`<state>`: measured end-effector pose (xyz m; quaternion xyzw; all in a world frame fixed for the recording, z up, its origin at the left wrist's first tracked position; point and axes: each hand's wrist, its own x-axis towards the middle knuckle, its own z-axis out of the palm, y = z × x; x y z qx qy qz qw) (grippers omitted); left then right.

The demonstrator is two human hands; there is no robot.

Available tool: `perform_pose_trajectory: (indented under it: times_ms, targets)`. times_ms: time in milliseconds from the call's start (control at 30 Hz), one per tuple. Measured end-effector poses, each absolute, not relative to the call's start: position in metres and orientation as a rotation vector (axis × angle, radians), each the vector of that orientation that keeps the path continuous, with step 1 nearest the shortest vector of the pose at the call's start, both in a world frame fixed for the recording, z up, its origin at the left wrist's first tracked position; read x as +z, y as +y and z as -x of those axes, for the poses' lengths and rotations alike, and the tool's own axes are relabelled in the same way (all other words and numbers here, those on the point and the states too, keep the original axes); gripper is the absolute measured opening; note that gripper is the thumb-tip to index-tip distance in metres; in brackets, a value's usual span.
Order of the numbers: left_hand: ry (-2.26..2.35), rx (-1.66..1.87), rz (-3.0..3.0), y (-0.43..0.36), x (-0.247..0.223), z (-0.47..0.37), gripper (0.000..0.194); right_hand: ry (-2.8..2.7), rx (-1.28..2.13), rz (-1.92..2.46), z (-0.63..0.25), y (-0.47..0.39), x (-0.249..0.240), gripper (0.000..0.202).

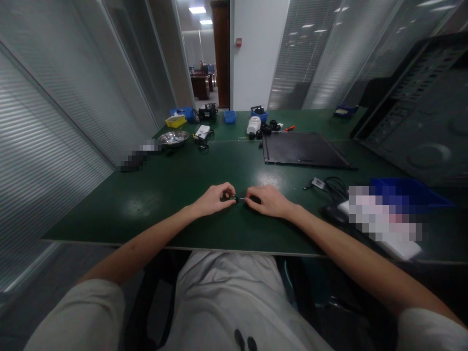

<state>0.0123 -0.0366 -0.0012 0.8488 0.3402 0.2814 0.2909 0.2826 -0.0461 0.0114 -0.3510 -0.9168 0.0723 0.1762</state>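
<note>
At the center of the frame, over a green table [120,195], the left hand's [217,199] fingers pinch a small dark part [236,199]; the right hand's [268,201] hold a thin-tipped tool [255,199]. Glass walls with blinds flank a doorway, top center; no writing is legible.

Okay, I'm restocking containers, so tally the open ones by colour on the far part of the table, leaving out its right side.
Blue bins: 3
Yellow bin: 1
Silver bowl: 1
Total: 5
</note>
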Motion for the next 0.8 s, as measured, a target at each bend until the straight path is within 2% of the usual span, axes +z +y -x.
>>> perform_pose_trajectory:
  times_ms: [100,267,800]
  targets:
    - [0.892,0.764,-2.272,-0.0361,-0.0008,-0.0136,0.038,-2.597,0.158,1.01,-0.2823,-0.0475,0.0123,0.021]
    - [0.898,0.728,-2.316,-0.0347,-0.0015,-0.0119,0.026,-2.609,0.121,1.04,-0.2812,-0.0486,0.0127,0.022]
    - [0.848,0.735,-2.284,-0.0366,-0.0001,-0.0116,0.024,-2.596,0.042,1.068,-0.277,-0.0515,0.0109,0.024]
